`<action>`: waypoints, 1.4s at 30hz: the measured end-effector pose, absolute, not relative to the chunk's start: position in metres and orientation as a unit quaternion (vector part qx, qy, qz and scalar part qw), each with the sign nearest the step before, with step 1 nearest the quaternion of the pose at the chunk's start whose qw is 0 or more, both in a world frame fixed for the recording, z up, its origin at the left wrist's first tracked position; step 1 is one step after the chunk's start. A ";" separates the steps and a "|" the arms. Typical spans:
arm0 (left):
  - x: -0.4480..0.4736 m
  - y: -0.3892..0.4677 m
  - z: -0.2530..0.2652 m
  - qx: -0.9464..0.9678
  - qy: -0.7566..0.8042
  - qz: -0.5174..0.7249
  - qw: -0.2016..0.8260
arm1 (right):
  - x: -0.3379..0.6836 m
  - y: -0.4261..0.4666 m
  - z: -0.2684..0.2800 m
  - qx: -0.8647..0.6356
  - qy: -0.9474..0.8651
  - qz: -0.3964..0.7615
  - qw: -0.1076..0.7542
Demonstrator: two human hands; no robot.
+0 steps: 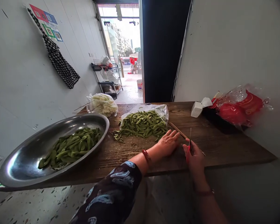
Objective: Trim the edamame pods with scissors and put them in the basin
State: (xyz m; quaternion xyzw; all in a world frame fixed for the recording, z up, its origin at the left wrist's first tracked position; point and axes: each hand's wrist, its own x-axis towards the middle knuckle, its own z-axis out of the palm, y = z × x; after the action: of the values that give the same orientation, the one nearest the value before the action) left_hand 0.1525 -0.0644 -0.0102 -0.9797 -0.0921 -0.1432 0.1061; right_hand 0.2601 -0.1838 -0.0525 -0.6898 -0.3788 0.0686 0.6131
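Note:
My left hand (169, 143) lies on the wooden table with its fingers stretched out, just at the near right edge of a heap of green edamame pods (143, 123). The heap spills from a clear plastic bag (163, 111). In my right hand (197, 157) is a pair of red-handled scissors (189, 149), blades pointing up and away from me. A thin wooden stick (177, 128) lies slantwise on the table, passing behind my right hand. On the left, a large steel bowl (21, 152) holds more cut pods (77, 144).
A bag of cauliflower (104, 104) sits at the table's far left. To the right are a white tissue pack (197, 109) and a dark tray with red plastic packaging (240, 109). Trimmings (118, 136) lie near the bowl. A shelf cart (108, 79) stands by the doorway.

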 end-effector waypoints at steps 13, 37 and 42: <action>0.086 -0.011 -0.002 -0.990 -0.086 -0.069 0.089 | 0.257 -0.186 -0.048 -0.705 -0.389 0.056 0.590; -0.005 -0.028 -0.013 -0.854 -0.450 -0.248 -0.078 | 0.254 -0.190 -0.053 -0.733 -0.391 0.045 0.556; -0.023 -0.020 -0.017 -0.749 -0.479 -0.401 -0.219 | 0.254 -0.190 -0.056 -0.721 -0.406 0.026 0.560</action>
State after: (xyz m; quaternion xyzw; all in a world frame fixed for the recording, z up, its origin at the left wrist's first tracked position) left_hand -0.0227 -0.0200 -0.0175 -0.7494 -0.4790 -0.4014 -0.2188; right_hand 0.2538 -0.1895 -0.0565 -0.7213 -0.4062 0.0264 0.5604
